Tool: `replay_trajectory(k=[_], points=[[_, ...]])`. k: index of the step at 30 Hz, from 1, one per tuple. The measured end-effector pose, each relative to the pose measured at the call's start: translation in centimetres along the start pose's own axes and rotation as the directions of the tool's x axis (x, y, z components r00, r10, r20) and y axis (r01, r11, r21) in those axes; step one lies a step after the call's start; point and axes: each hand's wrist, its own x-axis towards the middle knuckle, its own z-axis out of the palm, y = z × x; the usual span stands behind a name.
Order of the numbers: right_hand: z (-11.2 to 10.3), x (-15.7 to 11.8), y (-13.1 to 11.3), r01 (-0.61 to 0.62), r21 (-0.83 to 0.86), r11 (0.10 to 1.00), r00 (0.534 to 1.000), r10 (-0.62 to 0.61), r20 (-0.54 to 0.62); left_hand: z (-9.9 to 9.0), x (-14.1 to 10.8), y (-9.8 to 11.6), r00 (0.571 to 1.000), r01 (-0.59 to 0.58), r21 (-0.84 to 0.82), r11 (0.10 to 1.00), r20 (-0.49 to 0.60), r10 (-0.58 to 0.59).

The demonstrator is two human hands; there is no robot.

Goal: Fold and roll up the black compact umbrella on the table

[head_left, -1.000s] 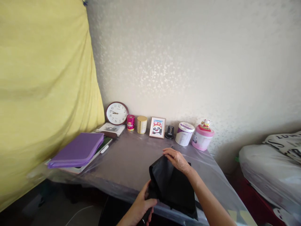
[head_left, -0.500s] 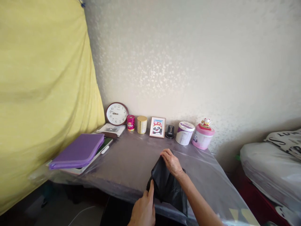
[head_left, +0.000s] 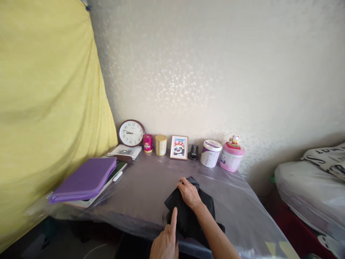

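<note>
Cloth [head_left: 185, 223] bunched at the near edge of the desk [head_left: 140, 190]

From where I stand, the black cloth sits right of the middle, by the front edge, with one corner poking out to the left. The right hand [head_left: 191, 194] lies over its top, fingers bent down onto it; whether they pinch or merely press, I can't tell. The left hand [head_left: 165, 241] is lower, just beside the cloth's left side, forefinger stretched straight and the others curled in. I can't see whether it grips anything.

A broad stretch of grey top runs left from the cloth to the purple folder [head_left: 83, 180], whose corner reaches toward the front edge near the yellow curtain [head_left: 48, 108]. Another band separates the hands from the row along the wall: clock [head_left: 132, 133], pink tin [head_left: 147, 143], yellow-lidded tin [head_left: 161, 145], picture frame [head_left: 179, 147], white tub [head_left: 211, 154] and pink tub [head_left: 231, 158]. The pink tub stands close to the back right corner. On the right, a strip of desk widens toward me, its edge slanting outward, and past a gap is the bed [head_left: 307, 190].
</note>
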Motion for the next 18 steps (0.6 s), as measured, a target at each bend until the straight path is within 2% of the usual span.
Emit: replay_trajectory(k=[4,7,10,12,14,16,18], points=[[0.1,0.2,-0.2,-0.004,-0.003,1.000,1.000,0.004,-0.002,-0.3,0.3,-0.2,0.996,-0.073,0.096,0.993,0.055,0.068],[0.0,0.1,-0.3,0.008,0.036,0.999,1.000,-0.008,-0.021,-0.1,0.6,-0.4,0.995,-0.091,0.102,0.991,0.048,0.086],[-0.3,-0.2,0.4,0.025,0.152,0.988,0.992,-0.006,-0.127,0.0,0.6,-0.4,0.996,-0.073,0.069,0.995,0.060,0.069],[-0.8,-0.5,1.6,-0.025,0.214,0.977,0.966,0.079,-0.246,0.0,0.6,-0.4,0.995,-0.068,0.051,0.996,0.070,0.064],[-1.3,-0.8,3.2,-0.126,0.238,0.963,0.924,0.202,-0.325,-0.1,0.5,-0.3,0.996,-0.064,0.045,0.997,0.069,0.060],[-1.6,-1.0,5.0,-0.213,0.249,0.945,0.904,0.287,-0.317,-0.1,0.5,-0.3,0.997,-0.058,0.043,0.997,0.063,0.055],[-1.9,-0.9,6.3,-0.267,0.279,0.922,0.904,0.340,-0.258,0.0,0.6,-0.3,0.997,-0.046,0.052,0.998,0.062,0.043]])
